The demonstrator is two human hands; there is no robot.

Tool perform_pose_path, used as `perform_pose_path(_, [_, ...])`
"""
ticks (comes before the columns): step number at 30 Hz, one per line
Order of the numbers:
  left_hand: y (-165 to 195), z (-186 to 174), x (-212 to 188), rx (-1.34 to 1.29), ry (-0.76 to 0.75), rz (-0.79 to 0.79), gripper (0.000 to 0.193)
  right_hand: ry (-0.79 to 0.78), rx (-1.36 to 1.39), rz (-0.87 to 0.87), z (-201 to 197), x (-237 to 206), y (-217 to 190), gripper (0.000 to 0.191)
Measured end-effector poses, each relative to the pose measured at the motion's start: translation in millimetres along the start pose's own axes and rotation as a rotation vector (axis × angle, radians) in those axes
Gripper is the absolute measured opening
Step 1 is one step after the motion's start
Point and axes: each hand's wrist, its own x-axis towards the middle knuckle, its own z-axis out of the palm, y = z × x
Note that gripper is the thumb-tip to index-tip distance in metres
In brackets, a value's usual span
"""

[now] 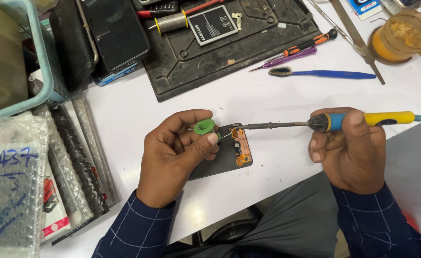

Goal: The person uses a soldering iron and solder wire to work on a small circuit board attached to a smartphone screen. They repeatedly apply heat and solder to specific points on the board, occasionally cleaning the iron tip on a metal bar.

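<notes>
So the right hand (351,153) is wrapped around a soldering iron (325,123) by its yellow and blue handle, fingers closed snug, held nearly level so the long metal tip reaches left onto the work. The left hand (179,155) is pinching a small green solder spool (204,126) between thumb and fingers, closed tight on it, with a thin strand of wire feeding out toward the iron tip. Looks like that grip keeps the wire steady right where the heat lands.

The work itself is a dark phone display panel (222,157) lying flat on the white table (248,98), partly under the left hand, with its orange flex cable (242,147) facing up at the right end. The tip and solder meet right at the top of that flex.

Further back there's a black repair mat (196,62) with a phone battery (213,24) and a reel of wire (170,21) on it. A blue brush (322,73), an orange-handled screwdriver (308,44) and a purple one (287,58) lie just beside the mat, well apart from the hands. Bubble-wrapped parts (14,186) are stacked along the left edge, kept out of the working spot.
</notes>
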Motion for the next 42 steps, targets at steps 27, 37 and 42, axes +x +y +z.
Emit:
perform_pose_path(27, [-3.7,1.5,-0.5,-0.053,-0.013,0.000,0.038,0.004,-0.015,0.008,-0.1,0.4,0.3,0.050])
perform_pose_path(37, [-3.5,2.0,-0.8,-0.056,-0.022,0.013,0.037,0.021,-0.024,-0.001,2.4,0.8,-0.7,0.052])
perform_pose_path(42, [-3.4,2.3,-0.5,-0.058,-0.022,0.011,0.037,0.028,-0.038,-0.001,3.0,0.3,-1.4,0.051])
